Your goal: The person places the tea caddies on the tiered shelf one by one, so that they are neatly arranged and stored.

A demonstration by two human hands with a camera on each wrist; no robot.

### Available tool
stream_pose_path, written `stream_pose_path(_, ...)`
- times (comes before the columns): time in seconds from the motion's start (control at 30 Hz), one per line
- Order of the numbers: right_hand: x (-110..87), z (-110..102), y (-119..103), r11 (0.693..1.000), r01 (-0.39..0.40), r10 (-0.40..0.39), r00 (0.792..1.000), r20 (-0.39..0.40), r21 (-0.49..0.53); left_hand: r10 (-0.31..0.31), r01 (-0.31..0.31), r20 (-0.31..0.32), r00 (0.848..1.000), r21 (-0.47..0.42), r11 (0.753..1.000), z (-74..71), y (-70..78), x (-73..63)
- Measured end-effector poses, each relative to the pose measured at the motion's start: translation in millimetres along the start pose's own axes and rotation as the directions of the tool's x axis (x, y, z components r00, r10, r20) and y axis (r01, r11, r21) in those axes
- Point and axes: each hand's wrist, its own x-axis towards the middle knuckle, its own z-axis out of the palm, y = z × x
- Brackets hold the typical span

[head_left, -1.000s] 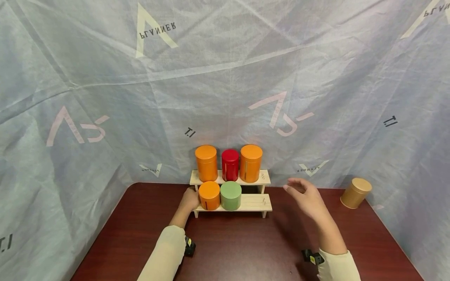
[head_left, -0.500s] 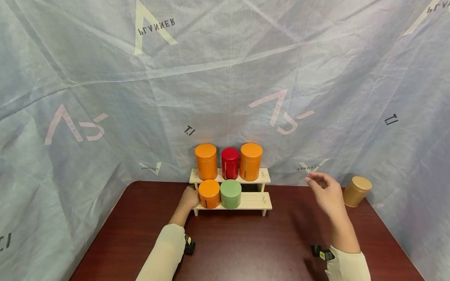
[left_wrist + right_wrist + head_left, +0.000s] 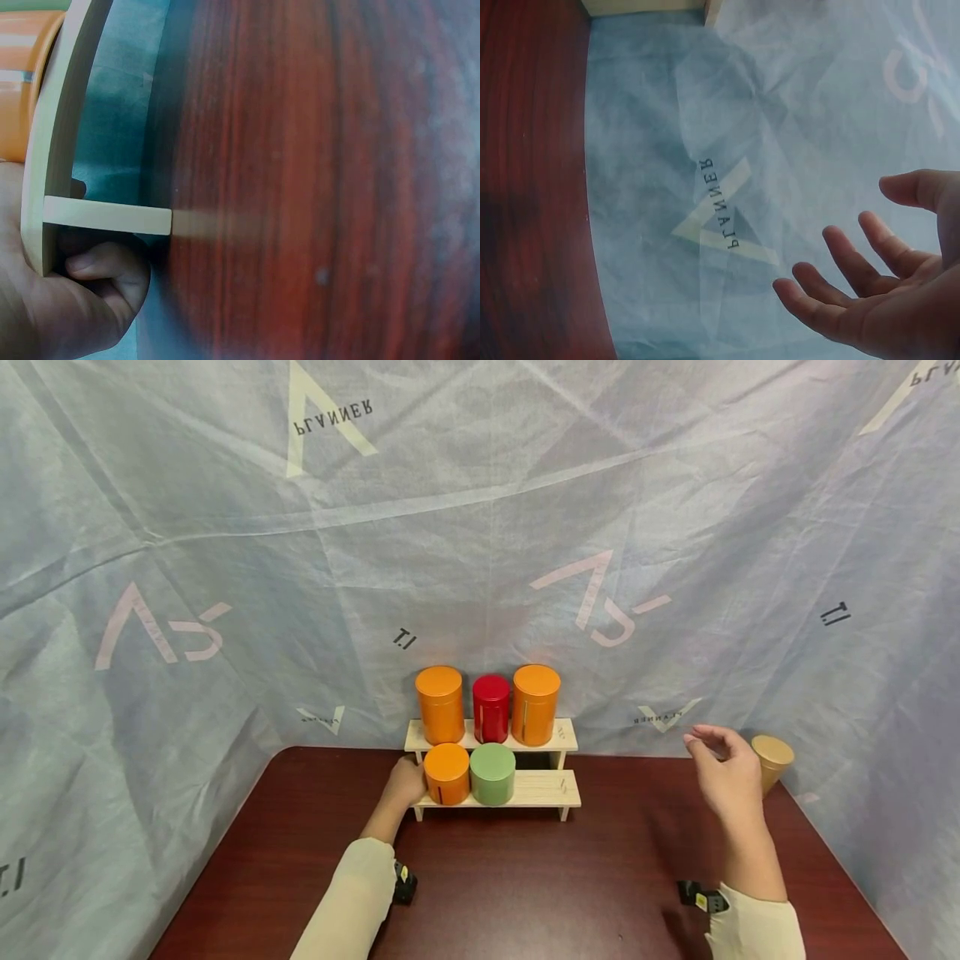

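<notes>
My left hand grips the left end of a two-step wooden shelf; in the left wrist view its fingers curl under the board beside a leg. On the lower step stand an orange canister and a green canister. The upper step bears a tall orange canister, a red canister and another tall orange canister. My right hand is in the air with relaxed, spread fingers and holds nothing. Just behind it, a gold canister is partly hidden.
The shelf stands near the back edge of a dark red wooden table. A grey printed cloth hangs behind and at both sides. The gold canister is near the table's right edge, close to the cloth.
My right hand has moved right, away from the shelf and towards the gold canister, which it now partly covers. My left hand, the shelf and its canisters have stayed put.
</notes>
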Motion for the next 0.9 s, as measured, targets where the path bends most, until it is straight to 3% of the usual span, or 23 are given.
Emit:
stream_pose_path(0.33,4.9,-12.5,5.6,0.990,-0.140,0.139,0.988,-0.063,-0.012,0.021,-0.021,-0.008,1.000,0.004,1.000,0.0,1.4,-2.0)
stream_pose_path(0.9,15.0,-27.2,22.4,0.978,-0.199,0.207,0.968,-0.140,0.071,0.002,-0.002,-0.011,1.000,-0.019,1.000,0.2,-0.9,0.2)
